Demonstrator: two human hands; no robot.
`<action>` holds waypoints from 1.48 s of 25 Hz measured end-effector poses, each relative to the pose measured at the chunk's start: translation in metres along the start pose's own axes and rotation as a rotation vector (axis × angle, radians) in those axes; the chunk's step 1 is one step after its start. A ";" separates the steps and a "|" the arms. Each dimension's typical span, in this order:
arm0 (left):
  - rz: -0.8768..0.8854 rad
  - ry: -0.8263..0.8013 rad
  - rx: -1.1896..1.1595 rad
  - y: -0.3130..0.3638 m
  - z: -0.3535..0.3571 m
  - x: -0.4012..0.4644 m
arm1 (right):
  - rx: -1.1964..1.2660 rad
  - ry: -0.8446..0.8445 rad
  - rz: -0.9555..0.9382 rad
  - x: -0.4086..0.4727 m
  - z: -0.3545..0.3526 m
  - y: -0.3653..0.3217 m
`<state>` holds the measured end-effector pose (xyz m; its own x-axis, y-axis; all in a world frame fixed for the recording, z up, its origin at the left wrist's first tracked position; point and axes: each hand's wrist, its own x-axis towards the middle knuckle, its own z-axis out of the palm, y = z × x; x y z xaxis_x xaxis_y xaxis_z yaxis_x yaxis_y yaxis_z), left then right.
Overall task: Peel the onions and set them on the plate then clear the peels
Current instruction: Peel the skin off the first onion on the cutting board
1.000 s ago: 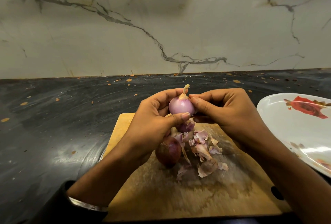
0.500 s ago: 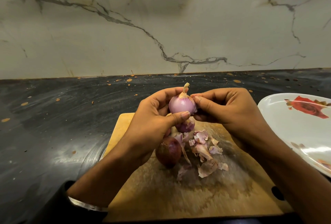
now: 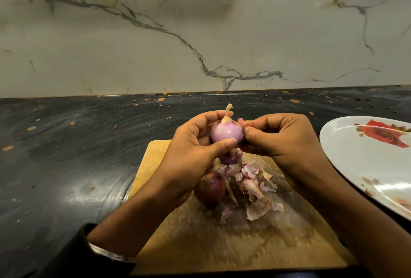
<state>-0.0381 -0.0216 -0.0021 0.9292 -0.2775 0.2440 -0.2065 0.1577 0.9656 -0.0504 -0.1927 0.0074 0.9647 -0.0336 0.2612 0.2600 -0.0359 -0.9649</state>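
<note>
Resting in left hand (image 3: 191, 155), onion (image 3: 225, 132), right hand (image 3: 282, 137) alongside.

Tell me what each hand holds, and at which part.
The left hand grips the peeled onion around its body. The right hand pinches a peel scrap at its upper side.

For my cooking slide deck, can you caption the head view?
Hands peel a pale onion above a cutting board strewn with peels, rose-print plate waiting.
</note>
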 end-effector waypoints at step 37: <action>-0.178 0.070 -0.357 0.008 -0.001 0.005 | 0.012 0.110 -0.010 -0.001 0.007 0.001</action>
<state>-0.0344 -0.0205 0.0063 0.9621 -0.2666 0.0570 0.0675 0.4356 0.8976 -0.0510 -0.1856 0.0063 0.9517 -0.1429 0.2719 0.2711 -0.0252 -0.9622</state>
